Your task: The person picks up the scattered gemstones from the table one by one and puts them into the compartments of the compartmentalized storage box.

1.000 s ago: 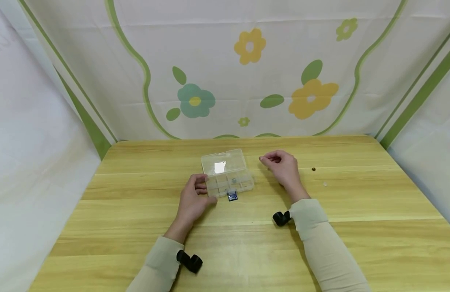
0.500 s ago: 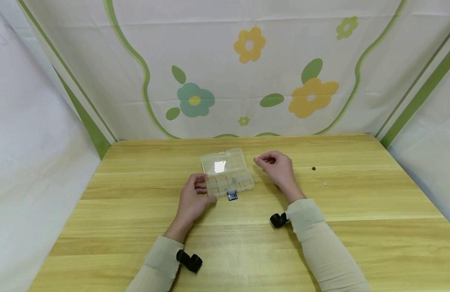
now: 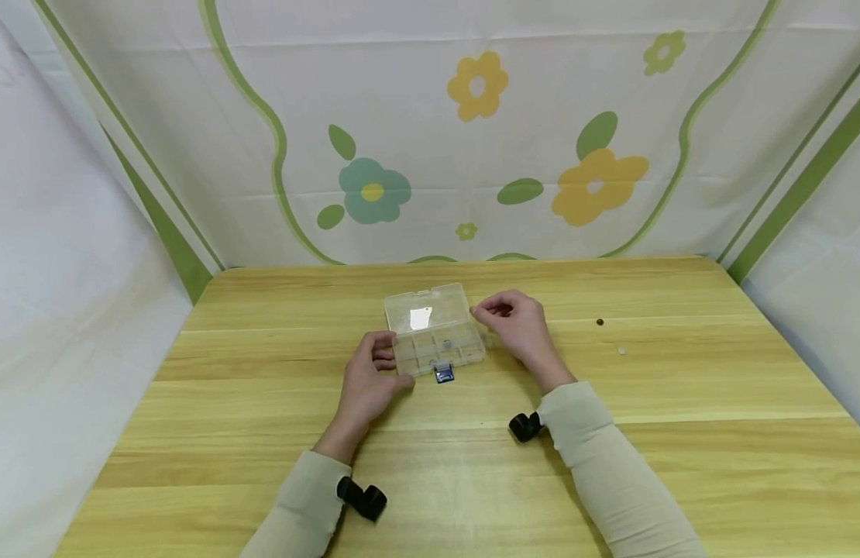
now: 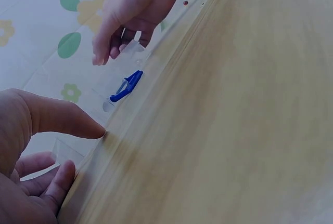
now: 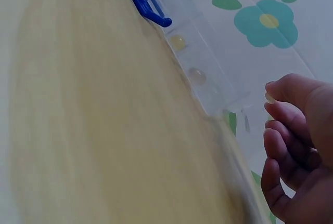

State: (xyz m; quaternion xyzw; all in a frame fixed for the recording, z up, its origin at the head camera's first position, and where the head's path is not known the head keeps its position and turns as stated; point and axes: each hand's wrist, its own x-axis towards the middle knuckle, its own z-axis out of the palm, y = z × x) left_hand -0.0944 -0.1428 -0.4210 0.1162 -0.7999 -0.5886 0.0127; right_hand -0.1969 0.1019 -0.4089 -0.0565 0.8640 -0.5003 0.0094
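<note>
A clear plastic compartment box [image 3: 406,350] lies on the table with its lid [image 3: 440,310] tipped back and a blue latch [image 3: 444,373] in front. My left hand [image 3: 367,380] holds the box's left end, thumb at the front corner and fingers behind. Just right of the lid, my right hand [image 3: 517,325] pinches a tiny pale bead [image 5: 269,98] between thumb and forefinger; the bead barely shows. Inside the box sit small round beads, among them a yellowish bead [image 5: 178,41] and a clear bead [image 5: 197,76].
On the wooden table [image 3: 465,480], right of my right hand, lie a dark brown bead [image 3: 600,322] and a whitish bead [image 3: 621,351]. A flower-printed cloth [image 3: 416,93] stands behind the table's back edge. White cloth also flanks both sides.
My right hand has moved left from the table beside the box up to the lid's right edge. My left hand and the box have stayed put.
</note>
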